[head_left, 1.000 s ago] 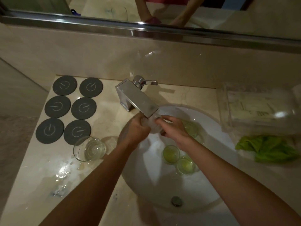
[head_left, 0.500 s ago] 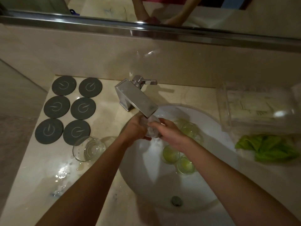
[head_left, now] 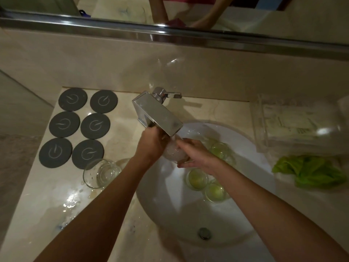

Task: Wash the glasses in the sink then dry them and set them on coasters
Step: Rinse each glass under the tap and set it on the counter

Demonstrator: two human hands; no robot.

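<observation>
Head view: left hand [head_left: 151,146] is gripping a glass [head_left: 172,151] under the faucet [head_left: 157,114] while the right hand [head_left: 196,156], now shifted lower around its near side, is curling fingers on it and rubbing. So it's still washing glass two: one rinsed glass [head_left: 102,173] is sitting on the wet bench [head_left: 56,205], dirty ones [head_left: 197,178] are waiting in the sink [head_left: 245,224], coasters [head_left: 72,99] and green cloth [head_left: 309,173] untouched.
</observation>
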